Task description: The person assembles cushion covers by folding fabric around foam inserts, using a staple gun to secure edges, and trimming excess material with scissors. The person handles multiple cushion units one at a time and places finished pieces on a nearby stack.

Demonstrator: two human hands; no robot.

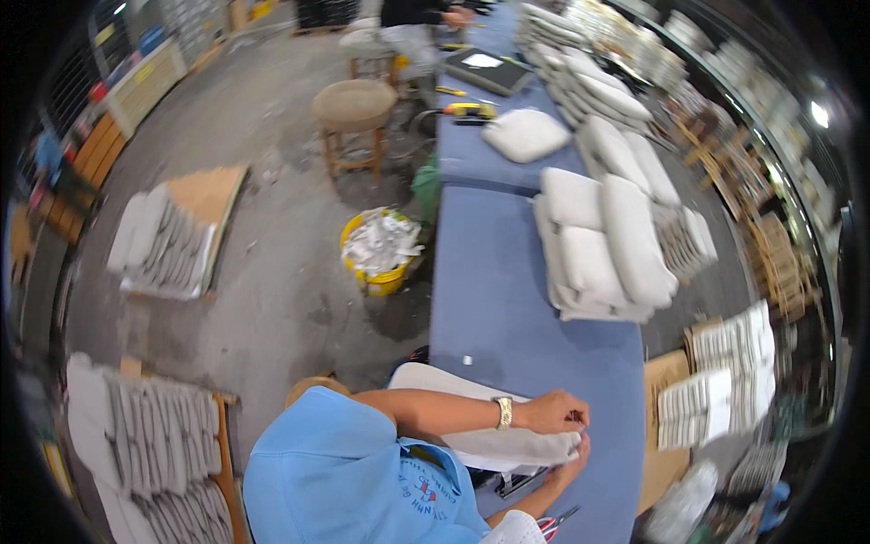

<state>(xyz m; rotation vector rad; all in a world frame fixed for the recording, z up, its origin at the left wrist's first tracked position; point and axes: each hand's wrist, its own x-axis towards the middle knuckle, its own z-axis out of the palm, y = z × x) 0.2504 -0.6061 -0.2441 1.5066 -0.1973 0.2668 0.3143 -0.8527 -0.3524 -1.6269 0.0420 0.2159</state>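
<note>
Hands are pinching a grey cushion cover [507,442] at five o'clock on the blue table [507,299]. Left hand [555,412] and right hand [573,461] fingertips are pressing together on its edge; keeping the fabric taut looks wise.

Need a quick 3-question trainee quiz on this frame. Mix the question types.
1. Multiple choice: what do the left hand and the right hand grip together?
A) a pale fabric cover
B) a yellow tool
C) a round stool
2. True or false: the yellow bin on the floor is empty.
3. Fill in: the stuffed cushions are stacked on a table with a ___ top.

Key
1. A: the fingers of both hands pinch one end of the cover.
2. False: it is full of white scraps.
3. Blue.
</note>
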